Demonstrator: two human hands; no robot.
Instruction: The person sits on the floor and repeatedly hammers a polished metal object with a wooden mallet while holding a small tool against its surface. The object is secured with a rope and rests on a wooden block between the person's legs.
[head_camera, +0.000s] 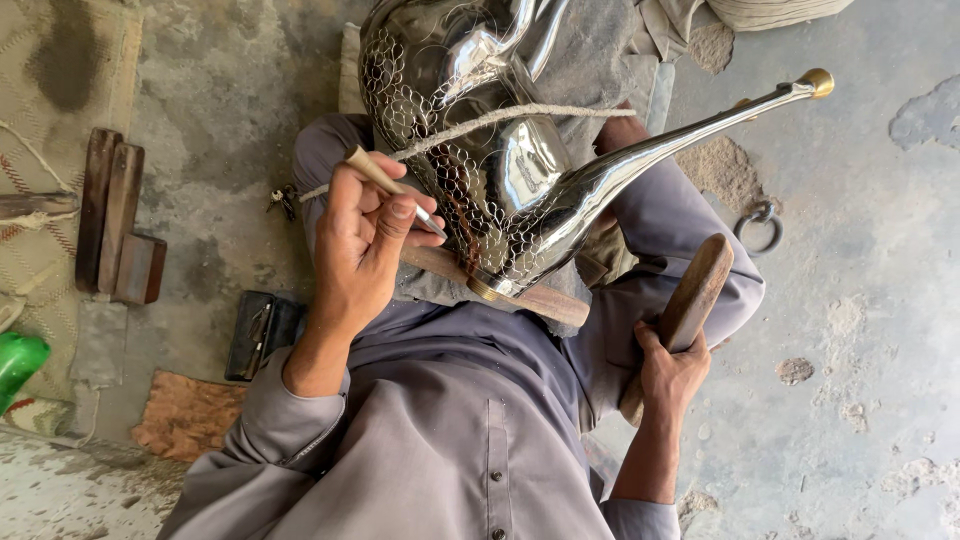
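Observation:
A shiny silver metal jug (470, 130) with a long spout and a brass tip lies on my lap, its side covered with a punched scale pattern. A cord (520, 115) runs across its body. My left hand (360, 240) grips a slim metal punch (395, 190) with its tip set against the patterned side. My right hand (670, 375) holds a wooden mallet (695, 295) upright, off to the right and below the jug's spout. A wooden bar (545, 300) passes under the jug's base.
Wooden blocks (115, 225) lie on the concrete floor at left, near a woven mat (40, 120). A dark flat case (255, 335) and a reddish slab (185, 415) sit beside my left elbow. A green object (18, 362) shows at the left edge. A metal ring (762, 225) lies at right.

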